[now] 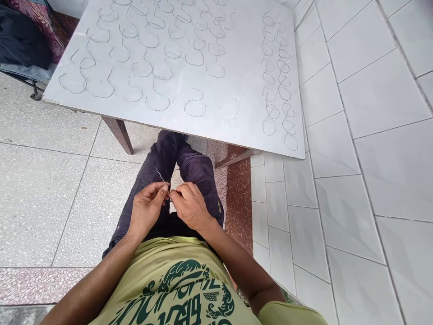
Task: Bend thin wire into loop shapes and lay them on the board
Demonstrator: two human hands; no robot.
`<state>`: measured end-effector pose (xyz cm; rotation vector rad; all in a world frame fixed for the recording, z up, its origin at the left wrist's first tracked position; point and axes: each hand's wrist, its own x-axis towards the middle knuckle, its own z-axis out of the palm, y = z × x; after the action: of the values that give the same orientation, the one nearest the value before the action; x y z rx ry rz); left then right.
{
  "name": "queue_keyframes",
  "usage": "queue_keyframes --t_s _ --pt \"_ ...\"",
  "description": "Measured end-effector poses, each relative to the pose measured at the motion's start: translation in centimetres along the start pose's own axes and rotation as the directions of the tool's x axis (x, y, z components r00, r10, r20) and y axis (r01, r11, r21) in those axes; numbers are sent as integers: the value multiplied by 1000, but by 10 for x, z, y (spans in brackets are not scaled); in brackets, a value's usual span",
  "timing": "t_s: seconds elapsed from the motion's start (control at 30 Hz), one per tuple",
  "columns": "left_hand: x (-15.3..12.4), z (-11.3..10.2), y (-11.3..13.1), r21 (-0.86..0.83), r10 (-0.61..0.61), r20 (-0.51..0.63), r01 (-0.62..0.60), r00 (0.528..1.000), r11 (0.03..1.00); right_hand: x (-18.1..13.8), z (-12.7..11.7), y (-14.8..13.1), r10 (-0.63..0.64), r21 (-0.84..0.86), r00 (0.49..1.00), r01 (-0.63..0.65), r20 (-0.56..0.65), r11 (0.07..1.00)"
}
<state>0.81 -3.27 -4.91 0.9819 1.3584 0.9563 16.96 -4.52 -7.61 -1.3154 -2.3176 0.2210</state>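
Left hand: my left hand (147,210) is raised over my lap, its thumb and fingers pinching a thin wire.
Right hand: my right hand (191,207) is right beside the left, its fingertips closed on the same wire.
Wire: the thin wire (163,176) sticks up and out from between my hands, above my knees.
Me: my yellow-green T-shirt (176,289) is below my arms, and my dark trousers (199,174) are under my hands.
Ahead: a white board (233,104) sits on a table with wooden legs (118,134), past my knees.
On the board: bent wire hooks (195,107) lie in loose rows.
Around: white floor tiles (372,135) run along my right; a dark cloth (20,40) lies far left.
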Motion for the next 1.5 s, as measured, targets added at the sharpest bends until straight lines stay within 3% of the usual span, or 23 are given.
queue_keyframes --t_s 0.13,0.27,0.37,0.43,0.5,0.6,0.7,0.8,0.9,1.1,1.33,1.5 --pt "2 -7 -4 -3 2 -4 -2 1000 1000 -2 -8 -3 58 163 997 -48 -59 986" --pt "1 -10 -8 67 23 25 -25 999 997 2 -19 2 347 445 927 -252 -144 859" --pt "-1 -12 -10 115 36 125 -50 991 992 15 -24 18 482 707 872 -394 85 587" --pt "-2 -13 -9 131 27 208 -56 978 990 26 -26 30 425 824 852 -461 307 330" --pt "-3 -13 -4 141 14 288 -57 957 988 33 -25 40 290 858 844 -500 452 118" --pt "-3 -14 4 106 -3 397 -43 918 993 36 -20 44 161 866 852 -499 499 -41" --pt "-3 -15 9 8 -45 476 46 878 999 31 -11 41 184 878 859 -459 477 -133" --pt "-4 -17 8 -55 -102 512 152 853 987 24 -4 35 250 885 851 -427 463 -185" --pt "-6 -18 10 -12 -133 511 161 849 987 19 -2 33 314 904 849 -386 426 -182" --pt "-12 -17 25 297 -27 456 -124 889 947 16 -6 38 283 903 858 -397 428 -164" --pt "-13 -18 29 510 125 490 -400 863 762 17 -14 41 294 871 836 -491 464 20" --pt "-14 -16 22 581 204 479 -482 854 656 18 -15 40 275 856 814 -511 512 -81"
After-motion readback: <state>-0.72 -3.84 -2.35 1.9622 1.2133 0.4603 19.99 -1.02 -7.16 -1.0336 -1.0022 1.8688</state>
